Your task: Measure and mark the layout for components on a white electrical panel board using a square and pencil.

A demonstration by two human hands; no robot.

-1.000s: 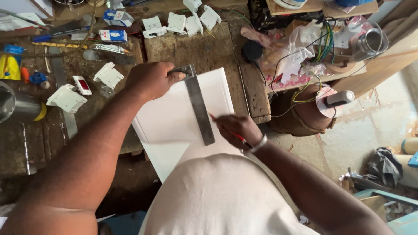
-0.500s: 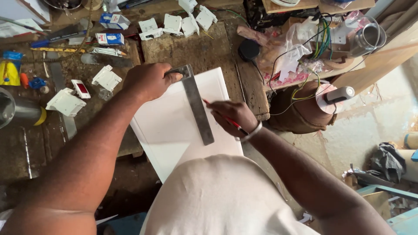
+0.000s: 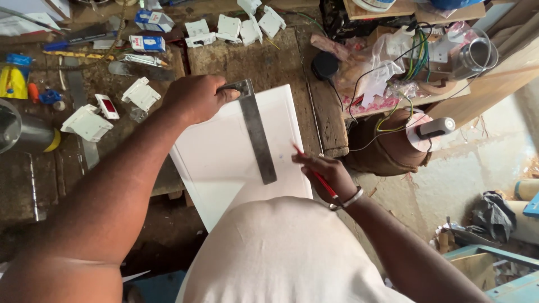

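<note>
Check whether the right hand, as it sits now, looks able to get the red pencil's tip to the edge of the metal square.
Probably yes. The right hand holds the red pencil over the white panel, tip pointing toward the metal square. Only bare panel lies between them; the left hand sits at the square's far end.

Near the surface's far edge lie two small cartons: a blue-and-white box (image 3: pixel 152 19) and, just nearer, a white box with red and blue print (image 3: pixel 145 43). A yellow packet (image 3: pixel 13 82) sits at the left edge.
</note>
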